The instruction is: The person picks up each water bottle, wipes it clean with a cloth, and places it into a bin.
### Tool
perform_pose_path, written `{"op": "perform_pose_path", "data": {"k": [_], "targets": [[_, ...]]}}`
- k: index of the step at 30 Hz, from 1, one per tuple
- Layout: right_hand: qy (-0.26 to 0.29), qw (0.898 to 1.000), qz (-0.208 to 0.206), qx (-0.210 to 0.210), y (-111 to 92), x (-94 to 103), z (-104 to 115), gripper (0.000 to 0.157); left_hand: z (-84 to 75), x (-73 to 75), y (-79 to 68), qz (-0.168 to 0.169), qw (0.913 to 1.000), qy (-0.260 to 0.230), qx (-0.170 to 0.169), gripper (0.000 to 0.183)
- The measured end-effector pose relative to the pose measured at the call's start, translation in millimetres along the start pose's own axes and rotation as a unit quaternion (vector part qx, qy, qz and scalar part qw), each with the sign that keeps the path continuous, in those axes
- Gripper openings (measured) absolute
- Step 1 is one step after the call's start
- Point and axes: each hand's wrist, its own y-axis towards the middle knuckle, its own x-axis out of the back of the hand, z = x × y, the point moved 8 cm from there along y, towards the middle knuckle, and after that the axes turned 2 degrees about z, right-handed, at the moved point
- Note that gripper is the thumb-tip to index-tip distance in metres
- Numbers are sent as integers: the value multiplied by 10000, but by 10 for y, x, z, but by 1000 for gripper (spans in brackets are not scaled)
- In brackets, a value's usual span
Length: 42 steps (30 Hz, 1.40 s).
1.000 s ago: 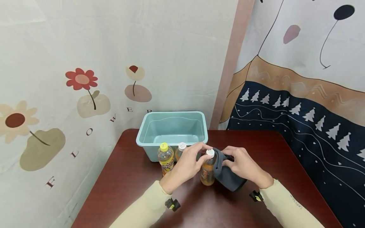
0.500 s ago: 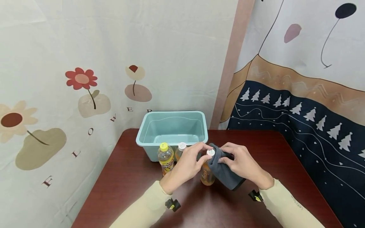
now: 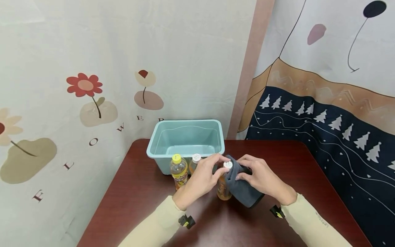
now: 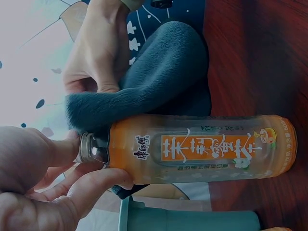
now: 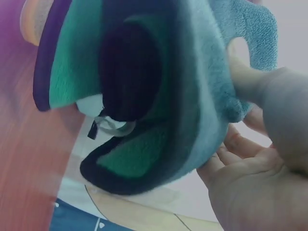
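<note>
My left hand grips an orange-labelled tea bottle around its neck, just below the white cap. The bottle stands upright on the table in the head view. My right hand holds a dark grey-blue cloth, pinched between thumb and fingers. The cloth lies against the bottle's right side and neck, hiding part of its upper label. In the right wrist view the cloth hangs in wide folds with its dark edge showing.
A light-blue plastic bin stands at the back of the dark red table. In front of it are a yellow-capped bottle and a white-capped bottle, the latter partly behind my left hand. Printed cloths cover the walls.
My right hand has brought the cloth slightly left, so it now covers more of the bottle's neck and upper side. My left hand keeps its grip at the neck.
</note>
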Motion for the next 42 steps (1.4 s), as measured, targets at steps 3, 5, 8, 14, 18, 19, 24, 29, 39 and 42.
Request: {"op": "perform_pose_path", "data": {"k": [3,5,8,14,18,19,24,29,39,42], "targets": [[-157,9998,110,-24,-1,-24,-23,35,-1,3,-1,-33,10000,-21,21,27],[-298,9994,197,-47,-8,-58,-59,33,-4,5,-4,-61,10000,-23,5,27],[-483,9983,324,-88,-26,-131,-128,29,-13,8,-8,-93,9999,31,-56,28],[-561,9965,600,-179,-73,-336,-267,28,-17,1,-9,-65,10000,-5,-61,27],[-693,9937,857,-190,-94,-514,-368,30,-12,-10,-11,-11,10000,-46,-36,27],[-728,9931,903,-188,-97,-557,-393,29,-10,-12,-12,-3,10000,-50,-29,27],[-921,9899,1074,-107,-108,-755,-501,24,-1,-17,-15,-7,10000,-10,-3,27],[-810,9892,1216,-104,-135,-872,-569,28,-2,-34,-14,31,10000,-18,25,27],[-585,9906,1216,-233,-134,-869,-616,25,-4,-36,-3,61,9999,-47,66,28],[-453,9910,1219,-324,-134,-864,-639,25,4,-34,-7,67,9999,-39,92,27]]}}
